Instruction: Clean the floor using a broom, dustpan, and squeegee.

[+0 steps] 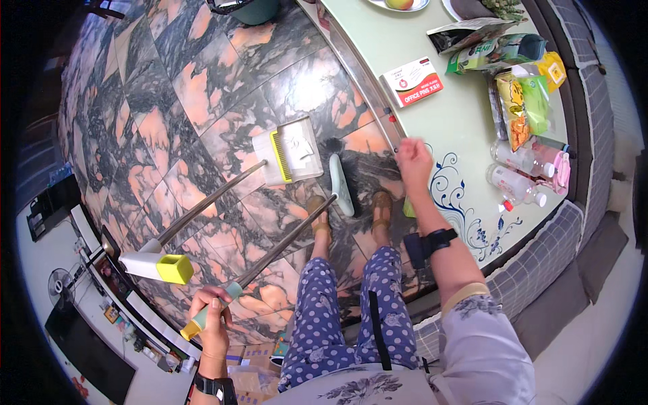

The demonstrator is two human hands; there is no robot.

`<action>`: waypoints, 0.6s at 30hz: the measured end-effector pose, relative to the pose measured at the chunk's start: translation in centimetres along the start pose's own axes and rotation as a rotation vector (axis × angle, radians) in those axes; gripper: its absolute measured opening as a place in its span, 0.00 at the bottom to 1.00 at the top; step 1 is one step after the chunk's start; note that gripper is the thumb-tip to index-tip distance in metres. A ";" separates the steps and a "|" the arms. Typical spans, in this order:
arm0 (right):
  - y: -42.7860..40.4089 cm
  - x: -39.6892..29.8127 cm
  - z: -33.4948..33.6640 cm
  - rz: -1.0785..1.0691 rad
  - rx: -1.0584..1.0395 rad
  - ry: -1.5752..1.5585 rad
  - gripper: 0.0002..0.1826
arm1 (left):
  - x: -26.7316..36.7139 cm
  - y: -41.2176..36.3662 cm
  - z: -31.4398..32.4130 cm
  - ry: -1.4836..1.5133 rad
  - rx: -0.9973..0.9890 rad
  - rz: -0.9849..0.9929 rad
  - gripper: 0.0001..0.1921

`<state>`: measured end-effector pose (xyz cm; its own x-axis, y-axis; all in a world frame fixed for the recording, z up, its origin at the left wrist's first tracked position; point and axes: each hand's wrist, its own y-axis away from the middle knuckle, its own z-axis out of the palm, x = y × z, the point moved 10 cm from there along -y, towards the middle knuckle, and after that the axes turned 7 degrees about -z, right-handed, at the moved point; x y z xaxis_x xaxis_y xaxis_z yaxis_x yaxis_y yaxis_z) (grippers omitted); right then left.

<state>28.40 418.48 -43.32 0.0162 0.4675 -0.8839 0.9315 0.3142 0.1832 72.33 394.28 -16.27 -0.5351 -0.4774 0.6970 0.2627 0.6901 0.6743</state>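
Observation:
My left hand is wrapped around the green and yellow grip of a broom. Its pale blue head with dark bristles rests on the floor just ahead of my feet. Left of the head lies a white long-handled dustpan with a yellow-green comb strip, its upright handle ending in a grey and lime grip. White paper scraps lie in the pan. My right hand is at the near-left edge of the glass-topped table, fingers bent and blurred; whether it holds anything is unclear.
On the table stand a box of office pins, several snack bags and plastic bottles. A bin is on the marble-patterned floor at the top. A grey checked sofa runs along the right. Cardboard boxes lie behind my legs.

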 end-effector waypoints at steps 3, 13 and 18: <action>-6.1 -10.2 -2.6 -0.390 0.038 0.414 0.17 | -0.2 0.1 -0.3 0.005 0.015 -0.001 0.12; -13.4 -14.5 3.3 -0.802 -0.502 0.947 0.45 | -0.8 0.9 0.4 0.036 0.025 -0.027 0.11; -11.6 -11.6 1.8 -0.327 -0.504 0.935 0.37 | -0.9 1.1 -0.1 0.023 0.043 -0.019 0.12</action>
<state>18.00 407.93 -35.92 -0.6815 0.6730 -0.2875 0.5831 0.7368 0.3423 73.19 395.41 -16.09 -0.5211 -0.5024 0.6900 0.2181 0.7032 0.6767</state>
